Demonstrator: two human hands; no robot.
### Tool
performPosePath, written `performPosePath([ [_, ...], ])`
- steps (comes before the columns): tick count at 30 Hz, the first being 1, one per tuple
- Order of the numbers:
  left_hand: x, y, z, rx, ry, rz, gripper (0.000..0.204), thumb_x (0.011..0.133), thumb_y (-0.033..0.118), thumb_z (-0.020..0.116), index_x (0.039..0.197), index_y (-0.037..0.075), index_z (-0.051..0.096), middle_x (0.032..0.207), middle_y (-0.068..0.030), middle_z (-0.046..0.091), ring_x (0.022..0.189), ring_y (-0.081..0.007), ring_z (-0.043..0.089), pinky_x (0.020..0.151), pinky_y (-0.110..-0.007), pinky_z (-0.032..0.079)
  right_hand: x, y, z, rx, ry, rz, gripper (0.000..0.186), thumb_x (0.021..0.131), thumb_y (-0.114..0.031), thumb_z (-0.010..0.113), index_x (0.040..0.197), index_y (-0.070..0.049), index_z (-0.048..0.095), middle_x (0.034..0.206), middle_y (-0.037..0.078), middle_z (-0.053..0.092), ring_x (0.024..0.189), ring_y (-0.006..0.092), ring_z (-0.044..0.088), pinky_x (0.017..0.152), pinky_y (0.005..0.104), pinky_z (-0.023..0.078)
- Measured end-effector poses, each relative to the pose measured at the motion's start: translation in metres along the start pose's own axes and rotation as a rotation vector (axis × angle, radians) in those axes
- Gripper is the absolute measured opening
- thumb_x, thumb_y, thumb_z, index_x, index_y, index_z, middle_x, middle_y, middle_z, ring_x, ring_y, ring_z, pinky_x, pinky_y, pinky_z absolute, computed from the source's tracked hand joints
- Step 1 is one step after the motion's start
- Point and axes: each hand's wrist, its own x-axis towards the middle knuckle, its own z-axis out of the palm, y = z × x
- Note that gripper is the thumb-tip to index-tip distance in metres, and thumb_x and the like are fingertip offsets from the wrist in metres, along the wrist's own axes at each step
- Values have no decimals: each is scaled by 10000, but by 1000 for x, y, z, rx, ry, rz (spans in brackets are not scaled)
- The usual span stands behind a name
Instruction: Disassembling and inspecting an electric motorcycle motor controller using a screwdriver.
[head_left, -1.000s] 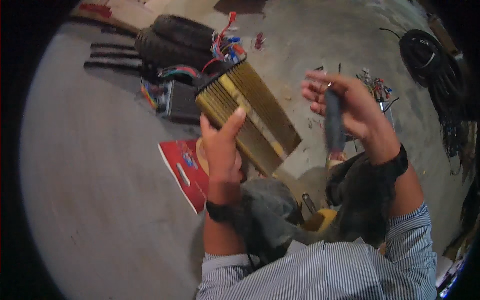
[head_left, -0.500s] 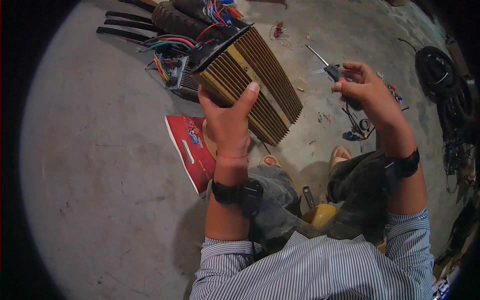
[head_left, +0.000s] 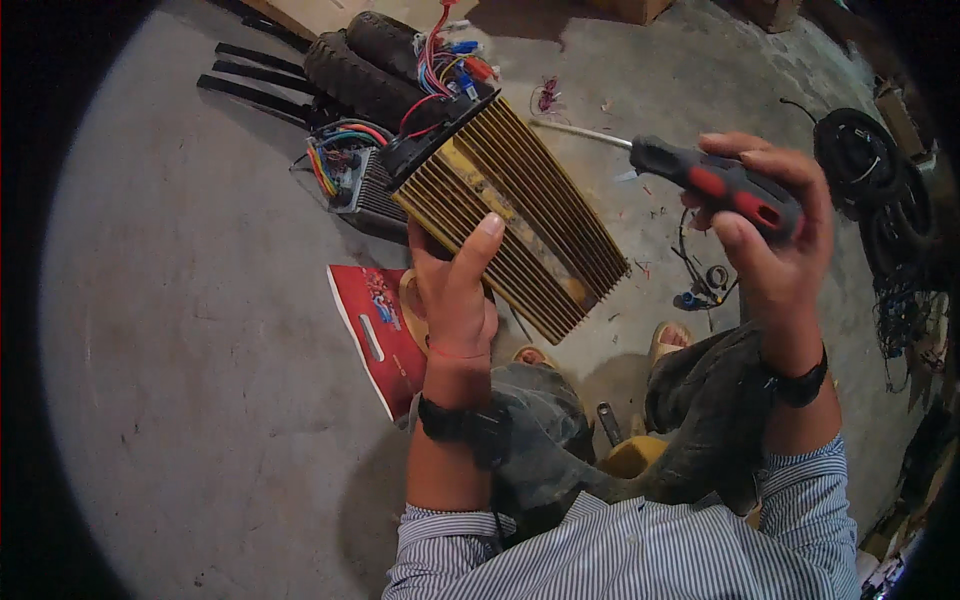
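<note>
My left hand (head_left: 455, 275) is closed round the near left edge of a gold finned motor controller (head_left: 515, 215), thumb on its upper face. The controller is held up and tilted. Coloured wires with plugs (head_left: 450, 70) come out of its black far end. My right hand (head_left: 785, 225) grips a screwdriver (head_left: 715, 180) by its black and red handle. Its thin metal shaft points left, and in the picture the tip lies beside the controller's right edge; I cannot tell whether they touch.
A second, grey finned controller (head_left: 375, 195) lies beyond my left hand, near black tyres (head_left: 375, 65). A red bag (head_left: 380, 340) lies on the floor by my left forearm. Coiled black cables (head_left: 865, 160) are at the right, with loose wires (head_left: 705, 280) nearer my feet.
My right hand has raised the screwdriver and turned it, so the shaft now points more to the left. The controller in my left hand has shifted slightly toward me.
</note>
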Motion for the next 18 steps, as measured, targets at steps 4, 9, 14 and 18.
performPosePath([
  [4,-3,-6,5,-22,-13,-38,599,838,-30,738,1359,23,449,1211,-97,622,1072,-195,642,967,-349,534,-4,-9,-1,105,93,-133,643,874,-208,808,1348,-10,421,1217,256,641,1043,277,687,875,368,586],
  [9,-5,-12,12,39,-63,-164,480,875,4,696,1306,10,486,1161,-117,665,1001,-215,692,905,-365,582,-5,-11,9,-102,48,-247,645,937,-345,725,1390,-37,383,1206,292,625,914,269,688,730,337,589],
  [14,-7,-14,12,41,-73,-233,460,893,17,679,1311,15,486,1154,-125,675,997,-226,703,906,-381,590,-5,0,12,-64,-1,-235,652,871,-225,795,1360,-22,414,1171,274,645,1013,292,688,847,367,577],
  [18,-6,-11,15,35,-74,-232,484,862,-2,722,1280,17,478,1139,-111,671,988,-201,694,892,-358,585,-4,-1,10,11,16,-209,674,828,-164,841,1343,-13,433,1160,256,656,1074,304,686,916,390,569],
])
